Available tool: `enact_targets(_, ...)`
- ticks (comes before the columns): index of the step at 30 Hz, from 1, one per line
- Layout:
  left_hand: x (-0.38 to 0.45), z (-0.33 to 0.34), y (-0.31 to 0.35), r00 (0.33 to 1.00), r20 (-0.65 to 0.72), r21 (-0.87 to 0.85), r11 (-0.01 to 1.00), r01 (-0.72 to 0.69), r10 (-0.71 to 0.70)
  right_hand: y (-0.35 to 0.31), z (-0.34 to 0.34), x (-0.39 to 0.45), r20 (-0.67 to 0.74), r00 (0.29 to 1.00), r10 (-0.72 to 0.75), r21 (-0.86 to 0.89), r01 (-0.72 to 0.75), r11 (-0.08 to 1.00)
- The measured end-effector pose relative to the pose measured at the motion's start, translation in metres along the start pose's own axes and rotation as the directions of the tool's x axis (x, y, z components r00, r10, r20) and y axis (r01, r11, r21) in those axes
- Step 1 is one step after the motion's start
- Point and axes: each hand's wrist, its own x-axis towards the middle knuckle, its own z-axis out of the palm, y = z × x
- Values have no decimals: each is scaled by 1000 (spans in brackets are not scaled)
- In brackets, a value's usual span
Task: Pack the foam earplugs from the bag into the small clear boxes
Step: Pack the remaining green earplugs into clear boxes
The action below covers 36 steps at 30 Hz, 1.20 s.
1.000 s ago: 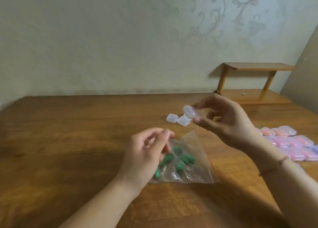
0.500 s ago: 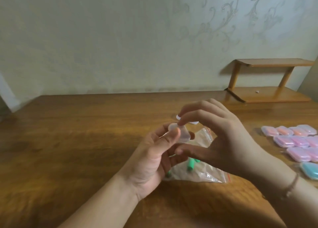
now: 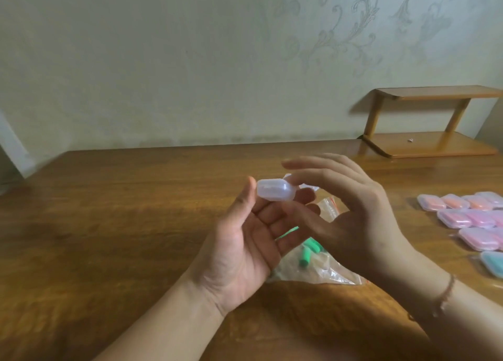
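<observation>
One small clear box (image 3: 275, 189) is held up between the two hands, above the bag. It is pinched by the left hand (image 3: 245, 251) between the thumb tip at its left end and the upper fingers beneath it, palm turned up. The right hand (image 3: 351, 219) is set against the box's right end with a fingertip touching the corner, the other fingers spread and fairly straight; whether the box is truly gripped by that hand or only touched cannot be told. The lid appears closed, though the blur leaves this uncertain.

Directly below the hands, a clear plastic bag (image 3: 321, 268) is laid flat on the wooden surface (image 3: 122, 224), with green earplugs (image 3: 306, 254) seen inside it under the left fingers. Just beyond the right fingers, spare clear boxes (image 3: 309, 187) are partly hidden. Well to the right of the right hand, rows of filled boxes (image 3: 462, 213) with orange, pink and blue contents are laid out. Farther off, past the right hand, a small wooden shelf (image 3: 430, 121) is stood against the wall.

The step in hand is judged to be the opening of the lid. Little of the box is held, so a sharp pry at the lid could cause it to be flicked from the left fingertips and dropped onto the bag or the surface. If the lid is forced at one corner only, the hinge could be strained. A dropped box might also be knocked into the spare boxes and scatter them.
</observation>
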Motion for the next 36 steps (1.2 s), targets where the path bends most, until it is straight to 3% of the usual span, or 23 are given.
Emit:
enact_targets(6,3,-2,1,999,1,3,999,-39,39,-3,-5,-3,-55,997,-53,65,56,996)
enact_targets(12,5,-4,0,997,64,-56,998,-32,35,-7,-4,-4,-52,993,-109,-78,104,991)
enact_targets(22,7,-5,0,999,30,-84,996,-29,31,-3,-5,-2,4,995,-98,-164,97,982)
enact_targets(36,5,-2,2,998,-53,53,999,-11,14,-4,-3,0,21,999,-45,-179,48,983)
